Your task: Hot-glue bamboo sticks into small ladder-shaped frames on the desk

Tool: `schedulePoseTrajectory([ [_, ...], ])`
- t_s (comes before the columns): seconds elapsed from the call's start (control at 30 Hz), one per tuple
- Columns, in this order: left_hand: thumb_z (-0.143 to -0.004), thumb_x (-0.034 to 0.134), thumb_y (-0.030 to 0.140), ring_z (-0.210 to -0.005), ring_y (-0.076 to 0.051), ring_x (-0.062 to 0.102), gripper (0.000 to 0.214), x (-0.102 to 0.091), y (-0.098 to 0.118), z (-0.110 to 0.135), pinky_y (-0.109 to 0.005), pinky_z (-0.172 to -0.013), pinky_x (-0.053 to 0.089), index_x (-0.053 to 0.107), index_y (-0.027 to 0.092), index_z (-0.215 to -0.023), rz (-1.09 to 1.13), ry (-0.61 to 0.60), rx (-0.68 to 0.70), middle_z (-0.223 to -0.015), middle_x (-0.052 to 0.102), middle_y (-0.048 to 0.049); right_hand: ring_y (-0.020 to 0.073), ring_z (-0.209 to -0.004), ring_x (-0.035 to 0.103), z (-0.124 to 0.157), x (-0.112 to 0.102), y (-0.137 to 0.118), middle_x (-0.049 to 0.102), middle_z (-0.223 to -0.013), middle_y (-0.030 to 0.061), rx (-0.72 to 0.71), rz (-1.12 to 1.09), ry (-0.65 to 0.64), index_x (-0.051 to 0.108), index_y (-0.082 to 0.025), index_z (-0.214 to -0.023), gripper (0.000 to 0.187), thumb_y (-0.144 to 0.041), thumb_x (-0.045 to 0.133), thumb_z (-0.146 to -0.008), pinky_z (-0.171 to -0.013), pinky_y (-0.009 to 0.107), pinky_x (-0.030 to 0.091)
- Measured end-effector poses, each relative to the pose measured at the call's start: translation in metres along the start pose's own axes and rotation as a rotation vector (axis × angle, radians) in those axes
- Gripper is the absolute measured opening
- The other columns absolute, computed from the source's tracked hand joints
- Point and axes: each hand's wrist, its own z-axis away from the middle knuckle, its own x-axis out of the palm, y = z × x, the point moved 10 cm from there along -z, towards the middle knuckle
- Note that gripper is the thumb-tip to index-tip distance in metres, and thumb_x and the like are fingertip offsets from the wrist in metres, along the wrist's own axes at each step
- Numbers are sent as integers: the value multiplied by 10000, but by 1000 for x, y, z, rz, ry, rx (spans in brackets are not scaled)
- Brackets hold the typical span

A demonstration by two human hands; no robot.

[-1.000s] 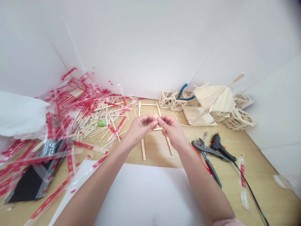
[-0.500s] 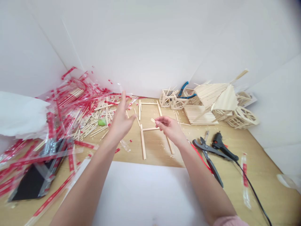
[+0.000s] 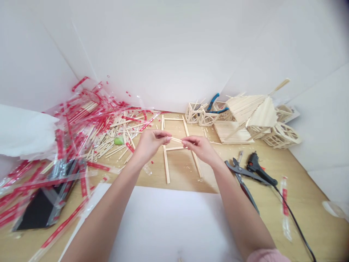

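Between my two hands runs a short length of pale wooden stick [image 3: 176,139], possibly a pair side by side, held almost level. My left hand [image 3: 153,143] pinches its left end between thumb and fingers. The right end sits in the closed fingertips of my right hand [image 3: 200,147]. Just beneath them, a ladder-like frame of paired wooden sticks [image 3: 166,165] lies on the table, with crosspieces at its far end and its middle. My hands cover part of the frame's upper half.
Loose sticks [image 3: 107,147] and red-and-clear wrappers [image 3: 89,103] heap up at left. Cutting pliers [image 3: 241,173] and a corded glue gun [image 3: 255,163] lie at right. Behind them stand wooden stick models [image 3: 245,112] and blue-handled pliers [image 3: 212,102]. White paper [image 3: 169,222] covers the front.
My left hand, spread over the left side earlier, has come down and right and closed on the stick's left end. My right hand stays nearly in place, still holding it.
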Motion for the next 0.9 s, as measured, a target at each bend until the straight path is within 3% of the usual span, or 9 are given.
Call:
schedulePoseTrajectory([
  [0.1,-535,790,341,-643,-160,641,350,-12,-14,-10,-300,-692,526,716,106,-784,66,56,-38,-684,697,-48,106,-572,517,-4,-22,28,647,-660,16,97,-18,43,708,-150,-835,316,-442,636,-738,-541,230,395],
  [0.2,-554,773,344,-646,-159,641,356,-11,-28,-16,-294,-684,520,713,102,-808,30,43,-60,-695,700,-51,94,-552,506,-7,-41,54,668,-697,37,159,-155,153,698,-138,-858,375,-468,680,-681,-511,220,378],
  [0.3,-609,726,347,-643,-177,640,297,0,-38,-15,-283,-641,495,720,119,-800,-177,-28,-68,-685,699,-51,95,-548,521,-9,-46,72,669,-683,41,204,-218,242,681,-132,-809,383,-466,720,-625,-538,226,406],
  [0.37,-663,679,371,-641,-192,636,252,13,-38,-10,-283,-629,470,727,144,-759,-386,-123,-33,-675,698,-48,105,-553,537,-11,-40,73,661,-657,32,206,-185,226,673,-133,-769,358,-454,723,-618,-559,236,423],
  [0.47,-738,605,400,-730,-219,645,269,35,-25,1,-287,-685,451,737,172,-793,-570,-227,91,-764,717,-63,127,-594,567,-13,-25,55,657,-658,22,113,-57,137,676,-143,-768,296,-426,682,-681,-586,247,436],
  [0.57,-806,524,364,-801,-207,642,293,54,-7,10,-271,-719,448,723,175,-908,-498,-248,183,-861,719,-71,139,-653,582,-10,-14,25,666,-700,23,-42,93,68,686,-159,-785,238,-387,621,-762,-619,250,442],
  [0.63,-824,491,339,-688,-172,626,295,62,-4,13,-254,-647,454,711,157,-897,-374,-261,144,-779,703,-57,145,-697,590,-5,-13,7,675,-742,27,-111,141,61,693,-169,-803,227,-376,601,-790,-651,253,448],
  [0.73,-792,545,345,-558,-127,568,263,64,-4,15,-231,-556,448,689,126,-812,-136,-241,43,-658,652,-30,141,-697,592,2,-19,-10,677,-758,32,-104,90,84,705,-167,-870,269,-395,572,-819,-656,253,456],
  [0.9,-685,706,400,-601,-120,591,311,63,-4,21,-264,-645,511,689,116,-809,177,-245,-94,-670,659,-29,142,-763,606,14,-24,-29,676,-826,34,-68,-126,45,690,-179,-1036,330,-381,636,-781,-717,274,478],
])
